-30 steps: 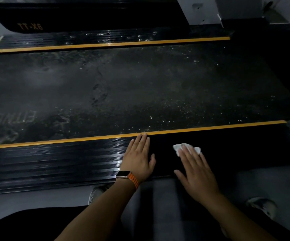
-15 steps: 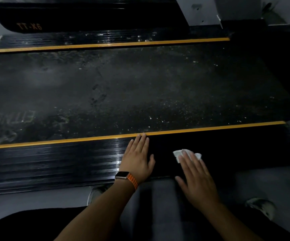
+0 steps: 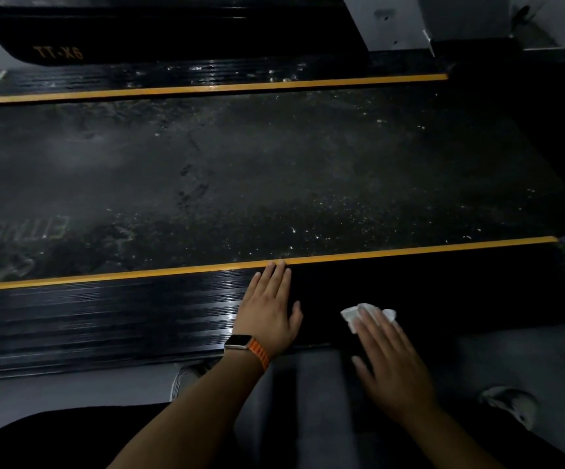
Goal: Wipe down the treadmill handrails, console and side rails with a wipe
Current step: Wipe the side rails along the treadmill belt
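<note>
Head view: the dusty belt (image 3: 274, 181) is seen beyond both hands, with the near side rail (image 3: 105, 319) beneath them. The left hand (image 3: 269, 313) is laid flat on the rail, holding nothing. The right hand (image 3: 392, 367) is spread flat, and the white wipe (image 3: 352, 314) is pressed onto the rail under its fingertips. Side-rail wiping is judged in hand. Next, a firm, even sweep along the rail is called for.

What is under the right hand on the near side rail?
A white wipe lies under the right hand, pressed flat on the near side rail. Only its far edge shows; the fingers cover the rest.
</note>
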Action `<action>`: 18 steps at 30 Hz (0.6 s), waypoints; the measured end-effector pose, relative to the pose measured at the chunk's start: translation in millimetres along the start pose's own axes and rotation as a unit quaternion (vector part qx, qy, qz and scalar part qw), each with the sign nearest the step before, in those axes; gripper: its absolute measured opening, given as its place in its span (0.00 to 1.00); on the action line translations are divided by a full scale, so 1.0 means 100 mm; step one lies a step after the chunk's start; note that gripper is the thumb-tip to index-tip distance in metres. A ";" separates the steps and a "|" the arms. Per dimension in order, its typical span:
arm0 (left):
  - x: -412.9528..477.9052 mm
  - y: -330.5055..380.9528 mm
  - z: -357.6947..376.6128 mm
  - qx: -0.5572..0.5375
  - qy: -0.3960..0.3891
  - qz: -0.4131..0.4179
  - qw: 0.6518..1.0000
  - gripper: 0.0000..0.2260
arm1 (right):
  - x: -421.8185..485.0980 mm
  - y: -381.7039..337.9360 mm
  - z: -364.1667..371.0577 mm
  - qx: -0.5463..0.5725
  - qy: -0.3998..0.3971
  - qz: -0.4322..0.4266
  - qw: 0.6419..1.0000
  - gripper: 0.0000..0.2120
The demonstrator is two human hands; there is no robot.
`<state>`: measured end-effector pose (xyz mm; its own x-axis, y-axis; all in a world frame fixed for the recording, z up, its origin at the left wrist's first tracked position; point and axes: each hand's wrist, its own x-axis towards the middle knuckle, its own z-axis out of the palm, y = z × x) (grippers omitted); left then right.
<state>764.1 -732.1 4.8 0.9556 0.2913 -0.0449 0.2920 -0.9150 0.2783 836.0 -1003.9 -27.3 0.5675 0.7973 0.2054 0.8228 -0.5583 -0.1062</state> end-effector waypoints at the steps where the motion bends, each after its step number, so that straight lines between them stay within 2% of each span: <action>1: 0.00 0.00 0.00 -0.001 -0.003 0.000 1.000 0.31 | -0.03 0.07 -0.04 -0.003 0.002 0.011 1.000 0.31; 7: 0.00 -0.05 0.00 -0.011 -0.014 -0.001 1.000 0.31 | 0.14 -0.11 -0.05 0.035 -0.004 0.086 0.996 0.30; 9: 0.00 -0.08 -0.01 -0.016 -0.021 0.004 1.000 0.30 | 0.19 -0.18 -0.04 0.048 -0.010 0.119 0.992 0.32; 13: -0.06 -0.28 -0.08 0.007 -0.025 0.014 1.000 0.31 | 0.18 -0.28 0.02 0.045 -0.012 0.091 0.995 0.37; 18: -0.26 -0.56 -0.09 0.007 0.028 -0.068 0.997 0.31 | 0.27 -0.58 0.10 0.032 -0.028 0.046 0.998 0.39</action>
<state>722.8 -685.7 -1.4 0.9032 0.4284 -0.0279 0.4205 -0.8696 0.2589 803.9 -947.2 -25.1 0.6398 0.7563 0.1366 0.7666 -0.6151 -0.1844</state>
